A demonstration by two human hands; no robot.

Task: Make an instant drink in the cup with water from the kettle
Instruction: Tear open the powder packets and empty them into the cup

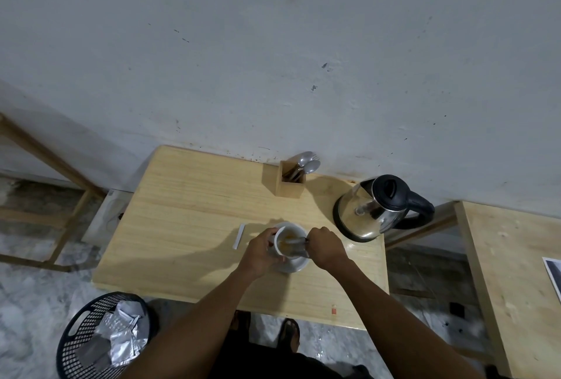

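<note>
The white cup [288, 240] stands on its saucer [296, 264] at the worktop's [188, 211] near middle, holding yellowish liquid. The left hand [261, 249] wraps the cup's side; the right hand [324, 245] pinches a spoon [299, 242] dipped into it. A hard stir could slop liquid over the rim or tip the cup. The kettle [376, 211] stands just right, lid closed. The wooden holder [288, 184] keeps spare spoons; the floor basket [100, 336] holds torn foil sachets.

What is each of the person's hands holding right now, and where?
The left hand grips the white cup by its side. The right hand pinches the top end of a blurred spoon dipped in the cup.
</note>
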